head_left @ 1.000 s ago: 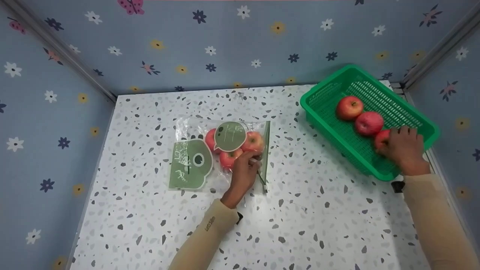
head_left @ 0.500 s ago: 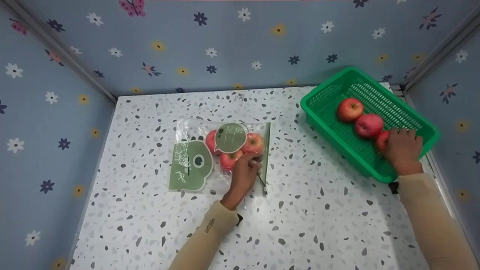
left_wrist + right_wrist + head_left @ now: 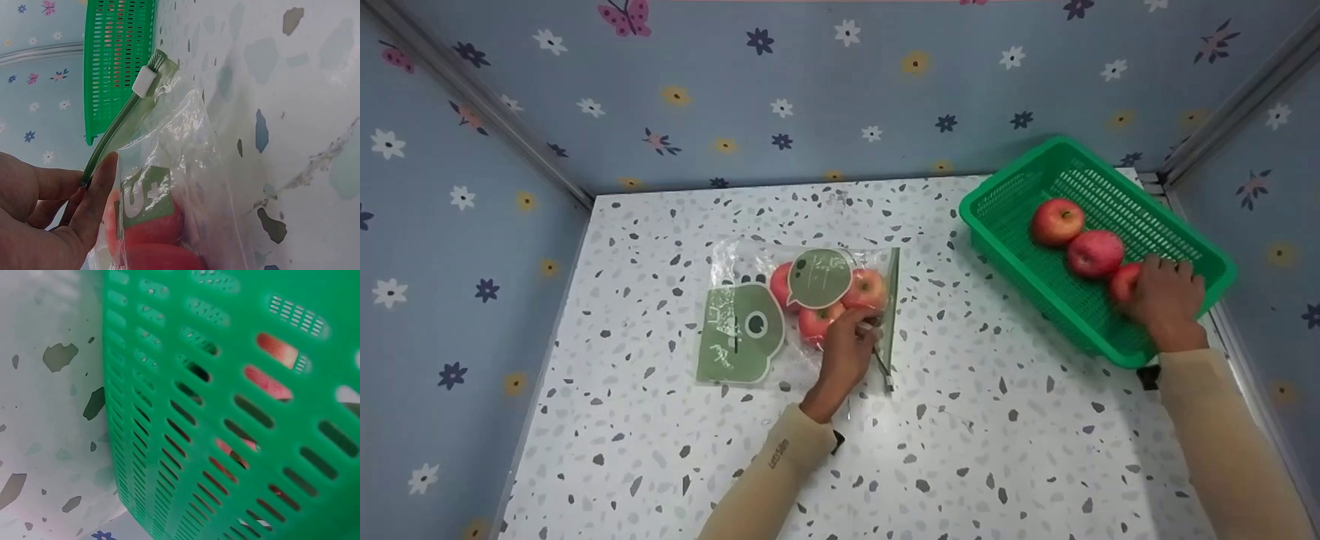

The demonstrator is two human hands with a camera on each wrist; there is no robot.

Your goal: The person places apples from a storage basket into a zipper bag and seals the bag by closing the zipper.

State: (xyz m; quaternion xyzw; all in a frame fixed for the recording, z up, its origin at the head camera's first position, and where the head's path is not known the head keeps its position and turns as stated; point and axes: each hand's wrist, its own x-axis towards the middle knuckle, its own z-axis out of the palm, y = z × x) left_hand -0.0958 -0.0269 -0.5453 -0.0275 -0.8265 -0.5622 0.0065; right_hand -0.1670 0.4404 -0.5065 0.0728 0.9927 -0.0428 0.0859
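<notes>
A clear zip bag [image 3: 799,367] with a green dinosaur print lies flat on the table, several red apples inside it. My left hand [image 3: 846,349] is at its open-end side. In the left wrist view, the thumb and fingers of that hand pinch the bag's green zip strip [image 3: 112,126], and a white slider [image 3: 144,80] sits farther along it. At the right stands a green plastic basket [image 3: 1035,291]. Inside it, my right hand [image 3: 1170,300] curls over a red apple [image 3: 1123,283], hiding part of it. The right wrist view shows mostly the slotted basket wall [image 3: 332,495].
Two more apples, a red-yellow one [image 3: 1057,221] and a pinkish one [image 3: 1096,253], lie in the basket beside the right hand. The speckled white table [image 3: 960,465] runs back to flowered blue wall panels [image 3: 840,90] on three sides.
The right hand and forearm have shifted slightly left, with the hand still over the same apple. The left hand keeps its place on the bag.
</notes>
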